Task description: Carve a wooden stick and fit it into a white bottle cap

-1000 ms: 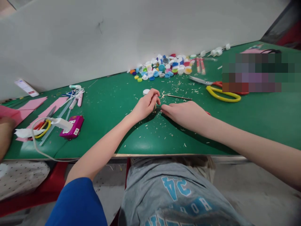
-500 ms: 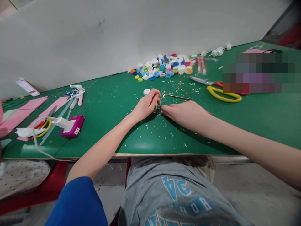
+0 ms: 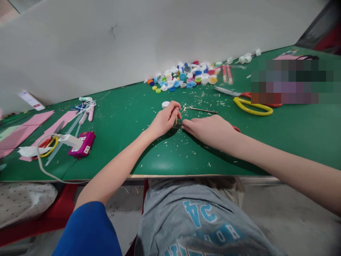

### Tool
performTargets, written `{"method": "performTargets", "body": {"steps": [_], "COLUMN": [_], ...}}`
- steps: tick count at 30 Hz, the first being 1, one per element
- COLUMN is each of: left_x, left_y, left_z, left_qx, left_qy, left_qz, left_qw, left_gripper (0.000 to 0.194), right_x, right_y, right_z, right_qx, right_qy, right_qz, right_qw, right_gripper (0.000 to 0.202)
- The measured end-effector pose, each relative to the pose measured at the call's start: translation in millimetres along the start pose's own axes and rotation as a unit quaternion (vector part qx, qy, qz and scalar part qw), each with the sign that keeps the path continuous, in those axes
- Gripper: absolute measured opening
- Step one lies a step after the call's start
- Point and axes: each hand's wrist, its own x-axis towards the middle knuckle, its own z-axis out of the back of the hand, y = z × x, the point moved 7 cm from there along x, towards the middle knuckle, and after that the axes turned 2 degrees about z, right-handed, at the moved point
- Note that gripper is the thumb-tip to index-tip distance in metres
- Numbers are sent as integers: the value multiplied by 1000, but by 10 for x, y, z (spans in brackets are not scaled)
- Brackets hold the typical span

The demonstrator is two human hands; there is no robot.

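Note:
Near the middle of the green table, my left hand [image 3: 168,116] pinches a thin, pale wooden stick [image 3: 176,121] that points down to the tabletop. Close by on its right, my right hand [image 3: 210,129] is closed with its knuckles up around a tool. Only the tool's red end [image 3: 236,128] shows behind the hand; the kind is hidden. Pale wood shavings [image 3: 190,153] lie scattered around both hands. Just beyond my left fingers sits a white bottle cap [image 3: 165,104]. A thin dark rod [image 3: 202,110] lies beyond my right hand.
Against the wall is a heap of coloured bottle caps [image 3: 183,76]. Scissors with red and yellow handles [image 3: 253,106] lie at right. To the left are a magenta power socket [image 3: 86,144] with a white plug and cable, glue guns [image 3: 91,112], pink paper [image 3: 29,129] and other scissors [image 3: 50,146].
Both hands keep nearly the same place and hold. Slightly more of the red end shows behind my right hand. The view has shifted a little.

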Motion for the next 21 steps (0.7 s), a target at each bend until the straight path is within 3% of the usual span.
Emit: {"method": "performTargets", "body": {"steps": [5, 21], "left_x": [2, 8], "left_y": [11, 27], "left_z": [1, 9], "left_qx": [2, -33], "left_qy": [-2, -7], "left_qz": [0, 20], "left_qw": [1000, 999], "left_gripper": [23, 23], "right_x": [-24, -28], "right_y": [10, 56], "right_z": [-8, 24], "right_qx": [-5, -30], "right_qy": [-20, 0], "right_qz": [-17, 18], "right_qw": [1000, 999], "right_gripper": [32, 25]}}
